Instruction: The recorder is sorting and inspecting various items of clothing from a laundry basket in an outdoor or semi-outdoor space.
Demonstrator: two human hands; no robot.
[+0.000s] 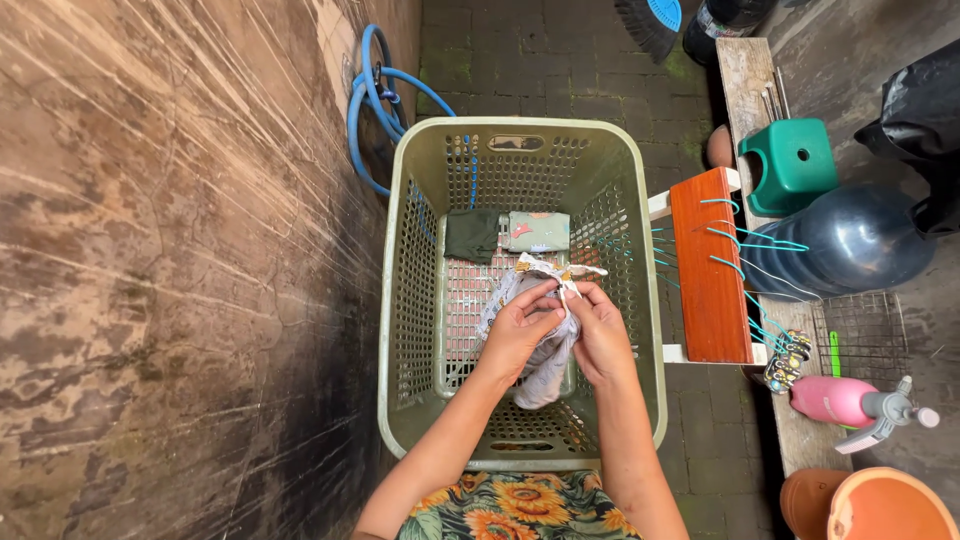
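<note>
Rough brown plaster wall (pixel 170 260) fills the left side of the view, and a coiled blue garden hose (pixel 375 100) lies against its foot on the dark paving bricks.

Next comes a pale green perforated plastic laundry basket (pixel 400 300), standing on the ground just below the person. At the far end of its floor lie two folded pieces side by side: a dark green cloth (pixel 472 235) and a light green patterned cloth (pixel 537 231).

Above the middle of the basket, the left hand (pixel 518 330) and the right hand (pixel 600 335) meet over a small grey-white crumpled garment (pixel 545 370). Both hands are closed on it: the left pinches the upper edge between thumb and fingers, and the right does the same just beside it, so the fingertips nearly touch. The rest of the fabric hangs down between the wrists, inside the basket walls but clear of its floor.

Just right of the basket stands a reddish-brown wooden rack (pixel 708 270) with teal wire hangers (pixel 760 245) hooked on it. Further right are a green plastic stool (pixel 790 160), a large dark blue round container (pixel 850 240), a pink spray bottle (pixel 835 400) and an orange plastic bucket (pixel 890 505).
</note>
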